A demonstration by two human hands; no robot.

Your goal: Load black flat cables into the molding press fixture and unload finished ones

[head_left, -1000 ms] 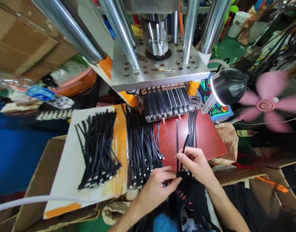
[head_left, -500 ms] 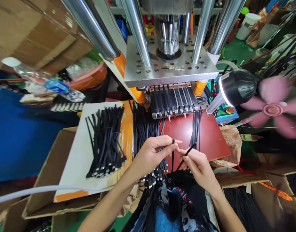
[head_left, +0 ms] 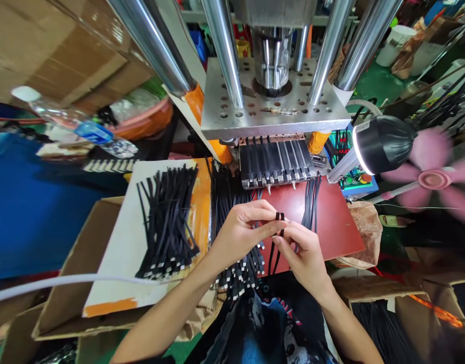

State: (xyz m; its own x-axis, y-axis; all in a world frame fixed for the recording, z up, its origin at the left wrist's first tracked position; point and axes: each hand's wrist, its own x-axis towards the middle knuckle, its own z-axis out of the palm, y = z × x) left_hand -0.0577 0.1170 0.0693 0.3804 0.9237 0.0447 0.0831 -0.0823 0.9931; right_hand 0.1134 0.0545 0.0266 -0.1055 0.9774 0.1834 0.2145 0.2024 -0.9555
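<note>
My left hand (head_left: 247,222) is closed, pinching two flat black cables (head_left: 271,258) side by side between thumb and fingers. Meeting it at the fingertips, my right hand (head_left: 303,247) is also closed on the cables just below that pinch. Their lower lengths hang down in front of my shirt. Beyond both hands is a black mould block (head_left: 278,162) with several cables laid in its slots and metal connector ends along its front edge. More loose black cables (head_left: 311,202) lie on the red board (head_left: 338,217), right behind my right hand.
A steel press plate (head_left: 274,119) on thick columns stands over the block. Left of my hands, a bundle of cables (head_left: 170,217) rests on a white board (head_left: 114,242), with another pile (head_left: 232,202) beside it. A black lamp (head_left: 384,144) and pink fan (head_left: 433,179) stand right.
My right hand has moved in to my left, bringing its cable beside the one in my left hand. Both cables now sit together in the left pinch. The view has shifted slightly.
</note>
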